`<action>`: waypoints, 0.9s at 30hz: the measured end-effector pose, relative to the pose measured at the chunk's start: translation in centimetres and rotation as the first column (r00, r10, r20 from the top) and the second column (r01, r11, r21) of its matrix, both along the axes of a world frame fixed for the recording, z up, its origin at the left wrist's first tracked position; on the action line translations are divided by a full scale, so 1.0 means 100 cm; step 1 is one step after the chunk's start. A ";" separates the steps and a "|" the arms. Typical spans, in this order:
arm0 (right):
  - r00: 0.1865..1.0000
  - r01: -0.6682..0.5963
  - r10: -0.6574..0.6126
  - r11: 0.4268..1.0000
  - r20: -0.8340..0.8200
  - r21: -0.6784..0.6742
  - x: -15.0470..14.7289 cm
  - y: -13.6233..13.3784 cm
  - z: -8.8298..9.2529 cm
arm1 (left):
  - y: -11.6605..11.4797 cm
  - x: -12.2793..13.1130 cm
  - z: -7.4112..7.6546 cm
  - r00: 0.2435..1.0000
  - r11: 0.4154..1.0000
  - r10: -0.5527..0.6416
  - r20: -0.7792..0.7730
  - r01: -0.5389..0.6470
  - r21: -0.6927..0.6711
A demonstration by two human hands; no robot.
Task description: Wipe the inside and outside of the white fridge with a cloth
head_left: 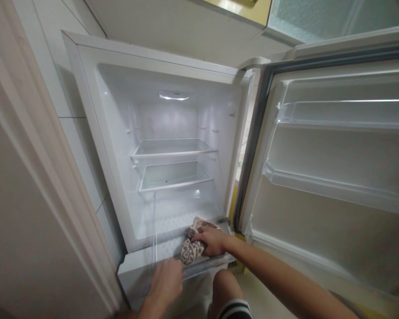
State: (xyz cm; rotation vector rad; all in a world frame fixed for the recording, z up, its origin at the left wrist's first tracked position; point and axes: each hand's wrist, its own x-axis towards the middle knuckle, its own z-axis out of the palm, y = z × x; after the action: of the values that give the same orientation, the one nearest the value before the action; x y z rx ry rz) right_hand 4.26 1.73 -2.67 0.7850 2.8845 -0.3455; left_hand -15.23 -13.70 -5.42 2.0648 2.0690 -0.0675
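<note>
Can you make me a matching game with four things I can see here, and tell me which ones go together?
Things:
1. cloth
2. fridge door
3. lamp
4. right hand

Clues:
A. above the shelves
B. holding something patterned
C. standing open
D. brown and cream

Right pairs: 1-D, 2-C, 3-A, 4-B

Left hand (166,280), knuckles up, left of the bare knee (226,283); right hand (214,241) clenched just beyond it, forearm (281,278) outstretched.
</note>
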 end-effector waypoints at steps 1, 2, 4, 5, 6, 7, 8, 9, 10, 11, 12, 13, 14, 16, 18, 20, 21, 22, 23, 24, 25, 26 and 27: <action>1.000 -0.024 0.024 1.000 0.012 0.018 0.000 -0.001 0.001 | 0.000 0.000 -0.001 1.000 1.000 0.004 0.001 -0.004 -0.004; 0.999 -0.037 0.036 0.998 0.021 0.053 0.000 -0.001 0.003 | 0.001 0.000 -0.001 1.000 1.000 0.007 0.003 -0.007 -0.007; 0.999 -0.034 0.029 0.989 0.034 0.146 0.001 0.002 0.008 | 0.002 0.000 -0.002 1.000 1.000 0.009 0.007 -0.009 -0.012; 0.999 -0.006 -0.001 0.982 0.037 0.190 0.001 0.004 0.010 | 0.002 0.000 -0.002 1.000 1.000 0.004 0.009 -0.004 -0.012; 0.998 0.057 -0.064 0.974 0.024 0.221 0.001 0.007 0.012 | 0.003 0.000 -0.002 1.000 1.000 -0.008 0.012 0.008 -0.008; 0.988 0.149 -0.153 0.960 -0.002 0.237 0.001 0.012 0.015 | 0.003 -0.001 -0.002 1.000 1.000 -0.023 0.014 0.023 -0.004; 0.967 0.254 -0.252 0.936 -0.039 0.242 0.000 0.017 0.016 | 0.003 -0.002 -0.003 0.999 0.999 -0.039 0.016 0.039 -0.002; 0.933 0.359 -0.350 0.902 -0.081 0.239 -0.001 0.023 0.017 | 0.004 -0.002 -0.003 0.998 0.999 -0.053 0.017 0.053 -0.005; 0.890 0.456 -0.439 0.859 -0.123 0.233 -0.003 0.030 0.019 | 0.004 -0.003 -0.004 0.998 0.998 -0.065 0.018 0.065 -0.005; 0.844 0.536 -0.512 0.813 -0.159 0.227 -0.007 0.037 0.020 | 0.005 -0.004 -0.004 0.997 0.997 -0.075 0.020 0.075 -0.005; 0.802 0.597 -0.567 0.771 -0.189 0.223 -0.012 0.044 0.021 | 0.006 -0.005 -0.005 0.996 0.996 -0.085 0.020 0.085 -0.007; 0.767 0.641 -0.605 0.736 -0.214 0.219 -0.018 0.051 0.022 | 0.007 -0.006 -0.006 0.995 0.995 -0.096 0.021 0.096 -0.009; 0.734 0.678 -0.634 0.705 -0.242 0.210 -0.027 0.058 0.023 | 0.007 -0.007 -0.006 0.994 0.994 -0.109 0.023 0.109 -0.009; 0.688 0.722 -0.662 0.666 -0.297 0.188 -0.050 0.070 0.028 | 0.008 -0.008 -0.006 0.991 0.991 -0.134 0.028 0.135 -0.014; 0.675 0.728 -0.652 0.665 -0.345 0.167 -0.077 0.078 0.033 | 0.009 -0.008 -0.002 0.987 0.987 -0.157 0.031 0.158 -0.030; 0.683 0.709 -0.623 0.690 -0.381 0.144 -0.108 0.083 0.038 | 0.009 -0.007 0.002 0.986 0.985 -0.166 0.029 0.167 -0.051; 0.694 0.691 -0.602 0.710 -0.395 0.133 -0.123 0.083 0.040 | 0.010 -0.006 0.004 0.986 0.984 -0.165 0.027 0.166 -0.058; 0.711 0.666 -0.575 0.736 -0.405 0.124 -0.137 0.082 0.041 | 0.011 -0.005 0.005 0.987 0.985 -0.158 0.025 0.159 -0.061; 0.732 0.633 -0.542 0.765 -0.412 0.118 -0.151 0.080 0.042 | 0.011 -0.005 0.006 0.989 0.987 -0.148 0.023 0.149 -0.060; 0.757 0.593 -0.504 0.797 -0.415 0.114 -0.164 0.077 0.043 | 0.012 -0.004 0.007 0.990 0.989 -0.136 0.022 0.137 -0.058; 0.785 0.546 -0.460 0.830 -0.415 0.113 -0.176 0.073 0.043 | 0.013 -0.004 0.007 0.992 0.990 -0.126 0.021 0.127 -0.059; 0.814 0.494 -0.411 0.862 -0.411 0.114 -0.187 0.068 0.043 | 0.013 -0.005 0.006 0.993 0.991 -0.119 0.024 0.120 -0.058; 0.840 0.438 -0.362 0.892 -0.404 0.114 -0.196 0.064 0.043 | 0.013 -0.005 0.006 0.993 0.992 -0.115 0.033 0.117 -0.056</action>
State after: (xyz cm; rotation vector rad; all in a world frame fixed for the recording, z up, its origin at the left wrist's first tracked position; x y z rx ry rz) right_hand -15.33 8.14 1.58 1.5315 3.1133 -0.2669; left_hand -15.74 -12.35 -4.83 2.1359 1.9056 -0.1132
